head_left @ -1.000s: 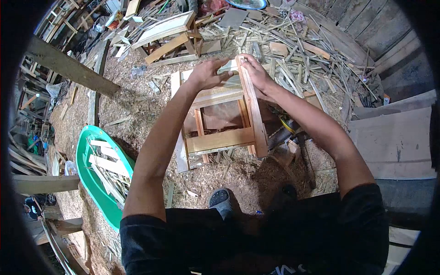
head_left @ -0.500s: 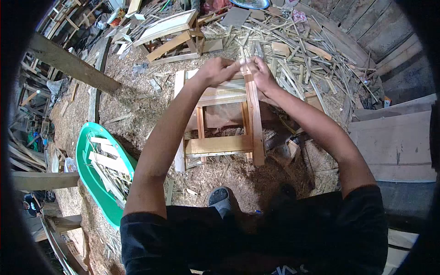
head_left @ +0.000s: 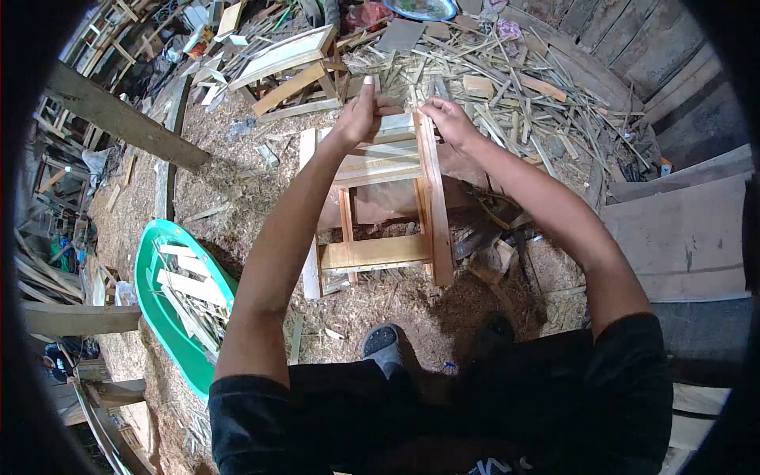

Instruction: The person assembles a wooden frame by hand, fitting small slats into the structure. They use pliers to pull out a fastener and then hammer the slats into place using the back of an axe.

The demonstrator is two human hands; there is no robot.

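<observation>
In the upper middle, my right grip (head_left: 451, 124) pinches the wooden frame (head_left: 376, 252) near its far corner; my left grip (head_left: 359, 123) is spread. I should hold it gently, nice and straight.

There are two grips (head_left: 448, 124), one ladder-like wooden frame (head_left: 376, 252) and one green tub (head_left: 169, 340).

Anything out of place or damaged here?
Yes: wood offcuts lie strewn in a loose, crisscrossed heap beyond the wooden frame, while other wood scraps sit in the green tub. No clear damage shows on the frame.
</observation>
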